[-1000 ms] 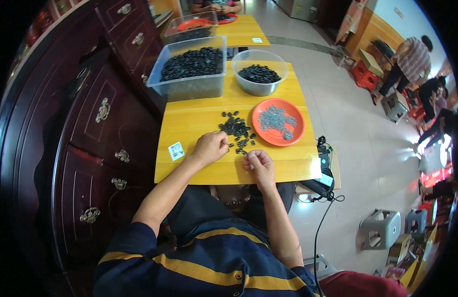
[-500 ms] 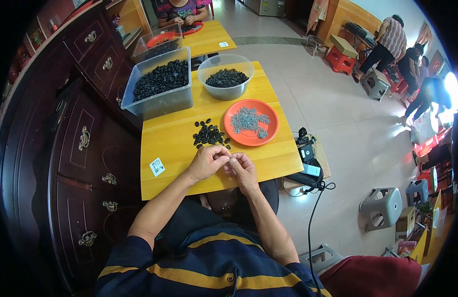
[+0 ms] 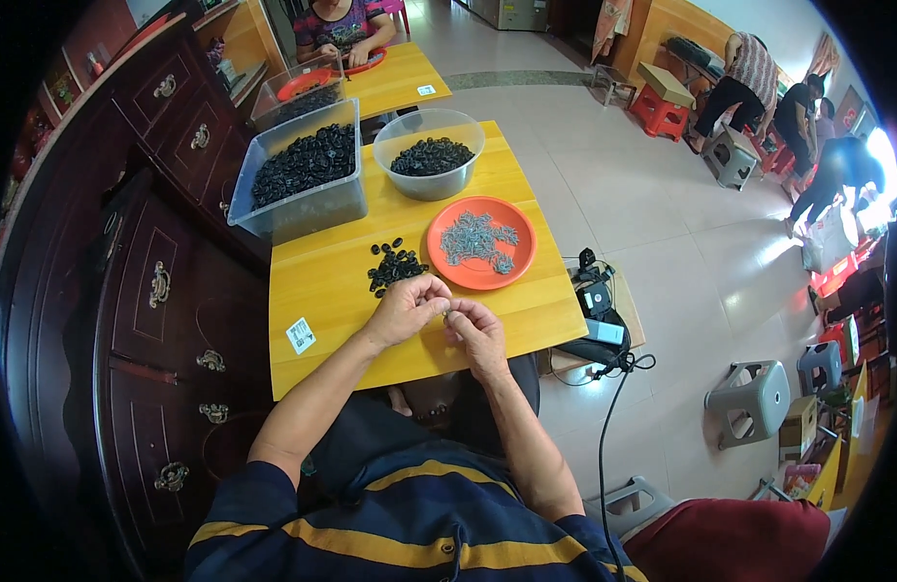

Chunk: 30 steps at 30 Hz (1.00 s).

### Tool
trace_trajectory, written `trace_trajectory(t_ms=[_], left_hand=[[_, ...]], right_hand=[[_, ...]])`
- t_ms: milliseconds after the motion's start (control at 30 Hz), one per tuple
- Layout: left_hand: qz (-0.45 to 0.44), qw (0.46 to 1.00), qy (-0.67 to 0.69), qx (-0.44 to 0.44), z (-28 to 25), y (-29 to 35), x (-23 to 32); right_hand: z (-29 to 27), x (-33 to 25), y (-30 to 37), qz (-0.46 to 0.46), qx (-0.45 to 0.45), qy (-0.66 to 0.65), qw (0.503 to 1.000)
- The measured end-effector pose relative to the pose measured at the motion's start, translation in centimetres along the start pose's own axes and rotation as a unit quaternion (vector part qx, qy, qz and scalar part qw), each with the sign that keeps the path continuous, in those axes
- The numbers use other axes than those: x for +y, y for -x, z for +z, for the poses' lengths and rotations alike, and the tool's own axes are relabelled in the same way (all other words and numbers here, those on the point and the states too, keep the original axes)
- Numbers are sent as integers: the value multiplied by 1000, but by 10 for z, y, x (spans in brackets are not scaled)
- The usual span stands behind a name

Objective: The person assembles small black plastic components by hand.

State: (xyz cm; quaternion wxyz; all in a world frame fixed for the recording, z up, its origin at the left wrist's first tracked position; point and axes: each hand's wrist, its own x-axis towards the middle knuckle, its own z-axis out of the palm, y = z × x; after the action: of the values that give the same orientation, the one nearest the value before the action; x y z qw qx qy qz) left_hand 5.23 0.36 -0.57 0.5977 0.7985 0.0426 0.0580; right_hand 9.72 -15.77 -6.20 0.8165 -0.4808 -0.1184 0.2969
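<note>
My hands have come together, left hand (image 3: 402, 310) and right hand (image 3: 475, 332) pinching one tiny part (image 3: 446, 312) near the black pile (image 3: 395, 266), off the surface (image 3: 332, 291).

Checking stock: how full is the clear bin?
Roughly half full: black parts fill the clear bin partway, its upper walls bare.

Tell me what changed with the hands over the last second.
The left hand left the loose black pieces and drew back to meet the right hand; both now pinch a tiny part together. The orange plate, bowl and tub kept their places.
</note>
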Motion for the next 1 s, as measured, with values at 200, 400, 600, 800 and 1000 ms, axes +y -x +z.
trace_trajectory(t_ms=[200, 400, 600, 800, 1000], left_hand=[[60, 988, -132, 49, -5, -22, 11], [83, 966, -238, 51, -7, -46, 9], [94, 938, -334, 26, 1, -61, 3], [102, 913, -395, 20, 7, -65, -2], [83, 904, -418, 16, 6, -72, -6]], right_hand=[[0, 4, 2, 12, 1, 35, 999], [1, 1, 3, -17, -29, 137, 990], [-6, 8, 0, -58, -36, 111, 992], [-2, 5, 3, -21, -27, 103, 994], [-4, 9, 1, -17, -46, 70, 996]])
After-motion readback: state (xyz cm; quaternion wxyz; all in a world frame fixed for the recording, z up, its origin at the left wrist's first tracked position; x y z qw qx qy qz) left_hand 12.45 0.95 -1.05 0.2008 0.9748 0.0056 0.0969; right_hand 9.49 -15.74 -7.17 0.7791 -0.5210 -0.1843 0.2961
